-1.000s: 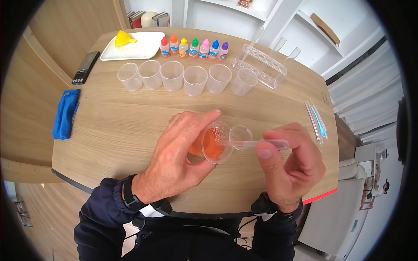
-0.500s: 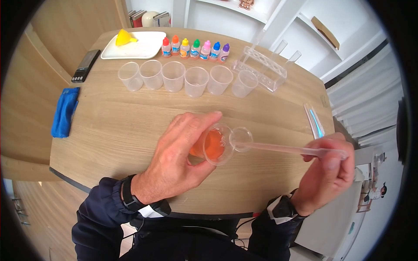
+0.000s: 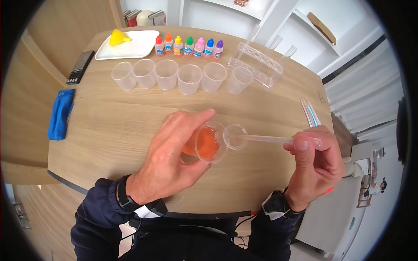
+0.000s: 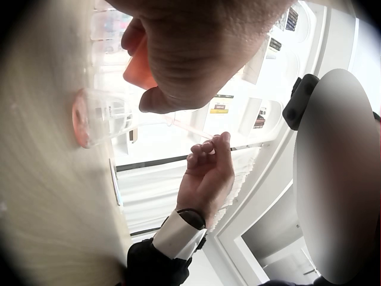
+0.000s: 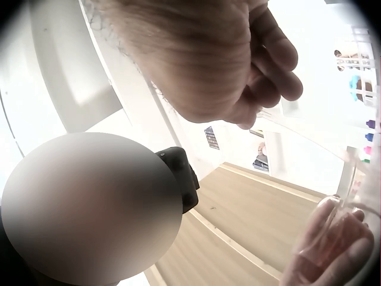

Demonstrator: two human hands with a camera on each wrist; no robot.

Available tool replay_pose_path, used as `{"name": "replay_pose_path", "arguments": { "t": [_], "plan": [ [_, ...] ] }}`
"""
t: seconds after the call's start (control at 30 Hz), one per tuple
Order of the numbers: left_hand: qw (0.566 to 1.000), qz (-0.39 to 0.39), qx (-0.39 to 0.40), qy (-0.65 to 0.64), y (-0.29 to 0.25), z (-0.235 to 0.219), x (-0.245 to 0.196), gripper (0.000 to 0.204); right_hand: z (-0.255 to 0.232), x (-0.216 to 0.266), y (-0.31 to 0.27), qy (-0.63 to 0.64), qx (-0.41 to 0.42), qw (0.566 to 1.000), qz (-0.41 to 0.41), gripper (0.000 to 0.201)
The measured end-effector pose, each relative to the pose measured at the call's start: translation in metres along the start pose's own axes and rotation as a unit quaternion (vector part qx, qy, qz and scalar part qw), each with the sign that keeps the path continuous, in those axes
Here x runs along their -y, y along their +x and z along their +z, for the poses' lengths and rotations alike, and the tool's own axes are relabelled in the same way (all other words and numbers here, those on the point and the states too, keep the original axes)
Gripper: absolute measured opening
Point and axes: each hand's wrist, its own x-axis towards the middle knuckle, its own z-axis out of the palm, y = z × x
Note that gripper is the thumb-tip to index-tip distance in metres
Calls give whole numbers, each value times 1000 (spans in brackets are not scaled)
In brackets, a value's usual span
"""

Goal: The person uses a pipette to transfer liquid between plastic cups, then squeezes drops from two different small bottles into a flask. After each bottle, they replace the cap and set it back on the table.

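Observation:
My left hand point(image 3: 172, 154) grips a clear plastic cup point(image 3: 211, 145) of orange liquid, tilted toward the right. Beside its rim stands a smaller clear container point(image 3: 237, 137) on the table; in the left wrist view this container point(image 4: 107, 119) has reddish liquid at its bottom. My right hand point(image 3: 317, 167) pinches the bulb end of a clear plastic pipette point(image 3: 270, 139), held nearly level, its tip over the small container. The right wrist view shows the right hand point(image 5: 220, 59) with fingers curled, and the left hand point(image 5: 333, 250) around the cup.
Several clear cups point(image 3: 189, 80) stand in a row behind the hands. Farther back are small colour-capped bottles point(image 3: 188, 48), a white tray point(image 3: 139, 50) with a yellow funnel point(image 3: 117, 38), and a test-tube rack point(image 3: 257, 65). A scale point(image 3: 80, 67) and blue cloth point(image 3: 61, 114) lie left, a packet point(image 3: 310, 113) right.
My right hand first drew the pipette rightward out of the large cup, then came back slightly left, its tip now over the small container. The left hand keeps its hold on the cup.

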Motion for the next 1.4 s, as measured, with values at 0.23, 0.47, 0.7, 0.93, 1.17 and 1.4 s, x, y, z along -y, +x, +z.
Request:
{"name": "replay_pose_path", "arguments": {
  "t": [0.23,0.47,0.7,0.93,1.17,1.4],
  "plan": [
    [1000,1,-1,6,1,0,-1,79,5,-5,-1,12,4,999,-32,13],
    [1000,-11,-8,-13,-2,1,1,77,-10,-5,1,9,-38,997,-69,14],
    [1000,-4,-10,-3,-1,0,1,76,1,7,-5,19,-44,996,-72,30],
    [1000,-19,-5,-10,-1,0,-1,78,13,1,-14,13,14,998,-62,19],
    [1000,-14,-3,-6,0,0,0,79,18,-2,-10,-19,61,994,-84,23],
    [1000,-19,-2,-7,0,0,0,80,20,-6,-9,-12,68,995,-67,28]
  ]
}}
